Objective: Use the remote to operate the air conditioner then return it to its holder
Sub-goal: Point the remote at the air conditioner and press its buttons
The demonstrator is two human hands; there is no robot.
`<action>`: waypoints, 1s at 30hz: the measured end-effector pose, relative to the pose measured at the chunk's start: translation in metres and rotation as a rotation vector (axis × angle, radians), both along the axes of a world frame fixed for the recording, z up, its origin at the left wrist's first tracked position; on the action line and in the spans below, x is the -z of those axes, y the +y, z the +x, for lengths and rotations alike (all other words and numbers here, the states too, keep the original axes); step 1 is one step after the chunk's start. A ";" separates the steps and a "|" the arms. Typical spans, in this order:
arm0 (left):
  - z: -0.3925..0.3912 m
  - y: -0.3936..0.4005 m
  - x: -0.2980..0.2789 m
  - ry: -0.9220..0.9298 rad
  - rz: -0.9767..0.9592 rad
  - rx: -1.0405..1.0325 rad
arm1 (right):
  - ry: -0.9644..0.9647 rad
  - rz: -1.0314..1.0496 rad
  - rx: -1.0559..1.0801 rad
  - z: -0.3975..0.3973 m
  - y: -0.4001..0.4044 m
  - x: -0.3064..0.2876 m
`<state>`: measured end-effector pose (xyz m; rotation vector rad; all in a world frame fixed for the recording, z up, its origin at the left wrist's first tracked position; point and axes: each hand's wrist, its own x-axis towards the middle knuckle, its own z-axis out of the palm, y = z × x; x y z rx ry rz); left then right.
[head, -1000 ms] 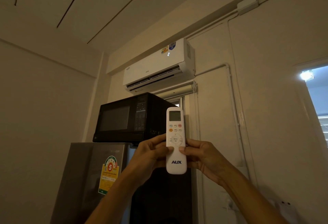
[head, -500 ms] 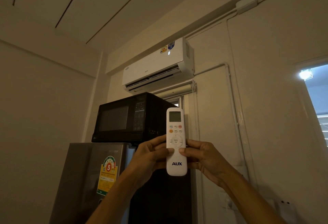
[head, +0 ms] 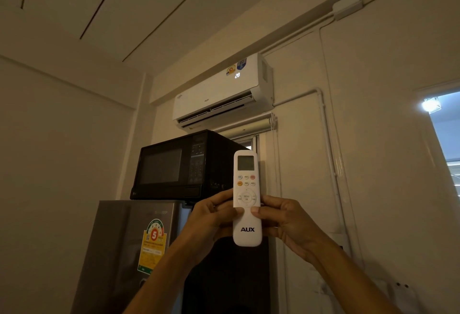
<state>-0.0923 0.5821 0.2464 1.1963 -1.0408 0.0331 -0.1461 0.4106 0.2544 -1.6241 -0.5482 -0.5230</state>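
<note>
I hold a white AUX remote (head: 247, 231) upright in front of me with both hands. My left hand (head: 211, 221) grips its left side, my right hand (head: 283, 224) its right side, and both thumbs rest on its front just below the round menu pad. High on the wall ahead hangs the white air conditioner (head: 219, 92); its flap is open and its display shows lit digits. A white wall piece (head: 403, 293) at the bottom right may be the remote's holder, but I cannot tell.
A black microwave (head: 179, 166) stands on a grey fridge (head: 124, 251) to the left, just behind my left hand. White pipes (head: 326, 139) run down the wall at the right. A bright window (head: 445, 124) lies at the far right edge.
The air conditioner's display has changed from one partial digit to two lit digits. The remote and both hands have barely moved.
</note>
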 end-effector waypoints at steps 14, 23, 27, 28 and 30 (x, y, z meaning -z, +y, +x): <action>-0.004 0.004 0.001 0.013 -0.007 0.012 | 0.012 -0.023 -0.002 -0.003 0.003 0.000; -0.001 0.003 0.003 0.010 -0.004 -0.007 | 0.016 -0.020 0.000 -0.002 0.002 0.000; 0.000 0.002 0.004 0.012 -0.007 0.002 | 0.016 -0.031 0.025 -0.001 0.000 0.001; 0.001 0.002 0.004 0.010 -0.004 0.006 | 0.019 -0.033 0.024 -0.001 0.000 0.001; 0.001 0.001 0.004 0.006 0.002 0.008 | 0.021 -0.033 0.023 -0.001 -0.001 0.001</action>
